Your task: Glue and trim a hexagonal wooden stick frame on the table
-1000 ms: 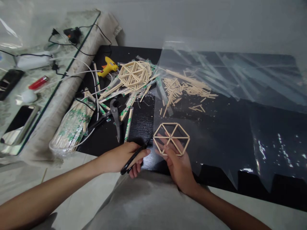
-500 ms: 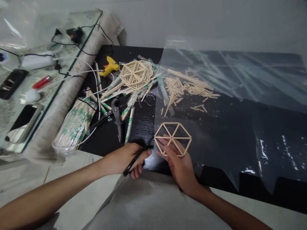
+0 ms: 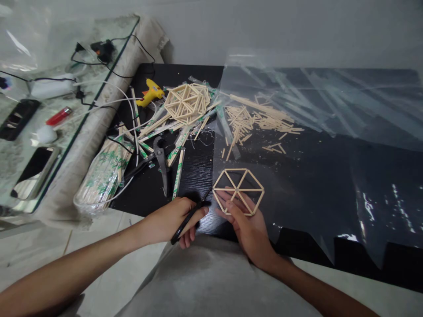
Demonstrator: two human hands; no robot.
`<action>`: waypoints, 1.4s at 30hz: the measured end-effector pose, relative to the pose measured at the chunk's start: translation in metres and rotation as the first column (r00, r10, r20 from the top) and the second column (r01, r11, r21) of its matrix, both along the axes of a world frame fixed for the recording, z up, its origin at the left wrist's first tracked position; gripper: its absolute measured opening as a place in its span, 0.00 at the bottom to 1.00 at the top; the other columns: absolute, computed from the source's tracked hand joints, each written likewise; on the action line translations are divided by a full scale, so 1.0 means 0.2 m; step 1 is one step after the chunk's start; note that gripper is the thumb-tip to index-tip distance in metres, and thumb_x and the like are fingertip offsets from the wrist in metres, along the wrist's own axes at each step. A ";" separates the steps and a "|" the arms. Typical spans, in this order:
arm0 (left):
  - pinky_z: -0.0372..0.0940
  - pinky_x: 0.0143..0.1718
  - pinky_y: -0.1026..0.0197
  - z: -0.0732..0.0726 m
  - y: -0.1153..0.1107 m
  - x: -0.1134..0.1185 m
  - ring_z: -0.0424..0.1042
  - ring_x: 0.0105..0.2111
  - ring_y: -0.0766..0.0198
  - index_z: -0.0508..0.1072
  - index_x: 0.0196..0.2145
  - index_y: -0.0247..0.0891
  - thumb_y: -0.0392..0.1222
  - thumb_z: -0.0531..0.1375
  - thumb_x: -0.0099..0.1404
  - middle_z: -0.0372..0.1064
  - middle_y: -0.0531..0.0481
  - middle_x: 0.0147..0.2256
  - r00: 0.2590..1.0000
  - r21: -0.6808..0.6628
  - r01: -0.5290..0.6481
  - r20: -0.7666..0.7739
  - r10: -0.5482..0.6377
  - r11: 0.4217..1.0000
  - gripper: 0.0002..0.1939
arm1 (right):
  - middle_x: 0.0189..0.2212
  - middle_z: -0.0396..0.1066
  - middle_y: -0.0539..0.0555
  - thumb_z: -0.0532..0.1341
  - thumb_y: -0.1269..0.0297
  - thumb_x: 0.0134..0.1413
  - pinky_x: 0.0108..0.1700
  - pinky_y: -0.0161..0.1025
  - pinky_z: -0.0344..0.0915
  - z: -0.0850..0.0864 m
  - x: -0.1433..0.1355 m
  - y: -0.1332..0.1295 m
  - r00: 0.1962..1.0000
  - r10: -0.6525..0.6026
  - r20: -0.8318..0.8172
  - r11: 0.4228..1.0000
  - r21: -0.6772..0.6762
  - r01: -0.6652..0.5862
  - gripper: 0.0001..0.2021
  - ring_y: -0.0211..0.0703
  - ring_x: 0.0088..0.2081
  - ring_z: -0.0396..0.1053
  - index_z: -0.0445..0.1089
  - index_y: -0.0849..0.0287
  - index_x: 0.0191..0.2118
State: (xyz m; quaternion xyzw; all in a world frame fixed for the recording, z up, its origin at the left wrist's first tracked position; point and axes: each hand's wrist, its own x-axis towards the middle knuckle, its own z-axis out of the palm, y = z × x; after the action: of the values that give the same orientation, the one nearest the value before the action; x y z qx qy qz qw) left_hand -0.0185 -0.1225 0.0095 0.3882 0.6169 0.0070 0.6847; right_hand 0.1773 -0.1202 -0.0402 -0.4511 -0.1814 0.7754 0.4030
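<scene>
My left hand (image 3: 187,222) is closed round a pair of black-handled scissors (image 3: 183,225), whose dark tip points at the left corner of a hexagonal stick frame. That frame (image 3: 236,190), made of pale wooden sticks with spokes meeting in the middle, is held by my right hand (image 3: 246,226). The thumb presses over its lower edge while the fingers lie behind it, partly showing through the gaps. Beyond my hands, short cut sticks (image 3: 241,123) lie in a loose heap. A similar stack of hexagonal frames (image 3: 185,103) rests on wrapped sticks farther back.
A yellow glue gun (image 3: 151,92) lies at the back left, its white cord looping down. Pliers (image 3: 161,163) lie left of my hands, by a plastic-wrapped bundle of sticks (image 3: 104,176). Clear plastic sheeting (image 3: 317,185) covers the table's right side. A phone (image 3: 35,171) lies on the glass top.
Both hands keep almost the same place, still holding the scissors and the stick frame. The view has shifted very slightly.
</scene>
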 end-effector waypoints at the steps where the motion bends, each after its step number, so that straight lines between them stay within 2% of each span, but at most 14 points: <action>1: 0.69 0.19 0.65 0.00 0.00 0.00 0.75 0.18 0.62 0.68 0.22 0.37 0.73 0.58 0.63 0.70 0.49 0.18 1.000 -0.003 -0.002 0.000 0.002 1.000 0.34 | 0.51 0.81 0.58 0.75 0.56 0.53 0.56 0.57 0.77 0.00 0.00 0.00 1.000 0.004 0.000 1.000 -0.003 -0.004 0.20 0.59 0.56 0.77 0.76 0.54 0.51; 11: 0.69 0.19 0.64 -0.02 0.02 0.00 0.75 0.18 0.61 0.69 0.23 0.35 0.72 0.58 0.64 0.70 0.49 0.18 1.000 0.019 0.002 -0.001 -0.002 1.000 0.34 | 0.53 0.80 0.57 0.73 0.57 0.56 0.56 0.53 0.76 -0.01 0.00 -0.01 1.000 0.028 -0.012 1.000 -0.011 -0.028 0.18 0.56 0.58 0.76 0.76 0.52 0.51; 21: 0.70 0.19 0.64 -0.02 0.04 0.02 0.75 0.18 0.61 0.70 0.22 0.35 0.73 0.56 0.65 0.71 0.47 0.18 1.000 0.029 0.006 -0.005 -0.006 1.000 0.35 | 0.53 0.80 0.59 0.73 0.55 0.56 0.55 0.54 0.77 -0.01 0.01 0.00 0.999 0.052 0.011 0.999 0.008 -0.052 0.19 0.58 0.56 0.77 0.77 0.55 0.51; 29: 0.69 0.18 0.64 -0.01 0.06 0.04 0.74 0.17 0.61 0.70 0.21 0.36 0.75 0.53 0.65 0.71 0.46 0.18 0.999 0.075 0.039 -0.012 -0.038 0.996 0.37 | 0.53 0.80 0.58 0.73 0.54 0.55 0.55 0.55 0.77 0.00 0.01 0.00 0.998 0.058 0.021 0.998 0.009 -0.059 0.18 0.58 0.56 0.77 0.79 0.52 0.50; 37: 0.70 0.20 0.63 -0.03 0.07 0.04 0.75 0.18 0.61 0.70 0.21 0.36 0.74 0.56 0.64 0.72 0.46 0.19 1.000 0.020 0.004 0.012 -0.004 1.000 0.36 | 0.53 0.80 0.57 0.72 0.55 0.57 0.54 0.51 0.78 -0.02 0.01 -0.01 0.998 0.056 0.010 0.998 0.023 -0.056 0.17 0.56 0.56 0.77 0.78 0.52 0.51; 42: 0.71 0.21 0.63 -0.04 0.08 0.03 0.76 0.20 0.60 0.71 0.23 0.35 0.70 0.59 0.64 0.72 0.47 0.19 1.000 0.026 -0.011 0.012 0.011 1.000 0.32 | 0.53 0.80 0.58 0.73 0.54 0.56 0.52 0.50 0.79 -0.01 0.01 -0.01 0.997 0.073 0.035 0.996 0.042 -0.074 0.17 0.56 0.55 0.77 0.79 0.52 0.50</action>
State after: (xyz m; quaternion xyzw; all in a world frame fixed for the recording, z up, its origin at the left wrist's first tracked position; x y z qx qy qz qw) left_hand -0.0122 -0.1064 0.0011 0.3935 0.6149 0.0211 0.6831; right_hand 0.1794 -0.1215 -0.0412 -0.4481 -0.2211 0.7780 0.3807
